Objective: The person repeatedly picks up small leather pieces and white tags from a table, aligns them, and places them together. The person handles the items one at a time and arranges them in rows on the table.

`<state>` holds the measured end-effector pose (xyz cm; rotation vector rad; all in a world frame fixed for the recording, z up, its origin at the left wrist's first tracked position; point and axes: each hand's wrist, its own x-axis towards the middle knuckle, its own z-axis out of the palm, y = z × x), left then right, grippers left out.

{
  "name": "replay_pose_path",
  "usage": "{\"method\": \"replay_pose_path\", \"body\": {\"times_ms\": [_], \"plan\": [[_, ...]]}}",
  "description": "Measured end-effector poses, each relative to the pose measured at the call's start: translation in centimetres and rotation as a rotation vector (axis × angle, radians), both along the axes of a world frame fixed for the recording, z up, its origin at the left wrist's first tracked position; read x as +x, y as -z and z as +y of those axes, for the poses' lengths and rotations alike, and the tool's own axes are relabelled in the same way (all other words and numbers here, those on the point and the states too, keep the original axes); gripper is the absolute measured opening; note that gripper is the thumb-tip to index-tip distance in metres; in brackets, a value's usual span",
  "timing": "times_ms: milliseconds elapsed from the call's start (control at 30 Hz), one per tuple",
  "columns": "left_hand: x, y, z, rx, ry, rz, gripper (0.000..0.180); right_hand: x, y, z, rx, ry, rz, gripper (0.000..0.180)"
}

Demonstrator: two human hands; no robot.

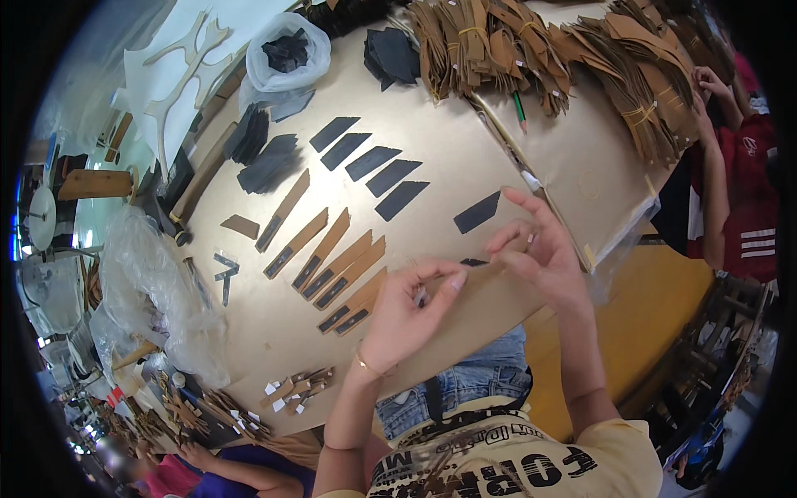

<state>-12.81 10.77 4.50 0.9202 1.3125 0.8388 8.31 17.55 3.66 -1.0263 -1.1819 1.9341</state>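
Over the near edge of the table my left hand (418,309) is closed, thumb and forefinger together; a small pale thing shows among its fingers, too small to name. My right hand (544,256) hovers to its right with fingers bent and apart, and I make out nothing held in it. A small black piece (474,262) lies between the two hands, partly hidden. Just beyond the right hand rests a black slanted strip (477,212). Several more black strips (371,163) form a diagonal row farther off. Brown leather strips with black patches (325,274) lie left of my left hand.
Bundled brown leather pieces (490,46) are heaped at the far side, near a green pencil (520,112). Black stacks (270,163) and a plastic bag (287,54) stand far left. Crumpled plastic (158,290) covers the left edge. A co-worker in red (751,195) is at the right.
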Motion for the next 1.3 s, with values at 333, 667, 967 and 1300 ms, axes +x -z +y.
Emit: {"method": "replay_pose_path", "body": {"times_ms": [333,667,967,1300], "plan": [[1.3,0.9,1.6,0.103,-0.185,0.313,0.016,-1.3,0.0,2.4,0.273,0.041,-0.451,0.071],[1.8,1.6,2.7,0.315,-0.149,0.507,0.018,-2.1,0.2,3.3,0.296,0.068,-0.52,0.069],[2.1,2.1,2.6,0.297,-0.125,0.563,0.02,-2.4,0.6,3.5,0.27,0.09,-0.52,0.067],[2.2,2.1,2.3,0.366,-0.053,0.668,0.029,-2.4,0.7,3.5,0.236,0.091,-0.54,0.066]]}}
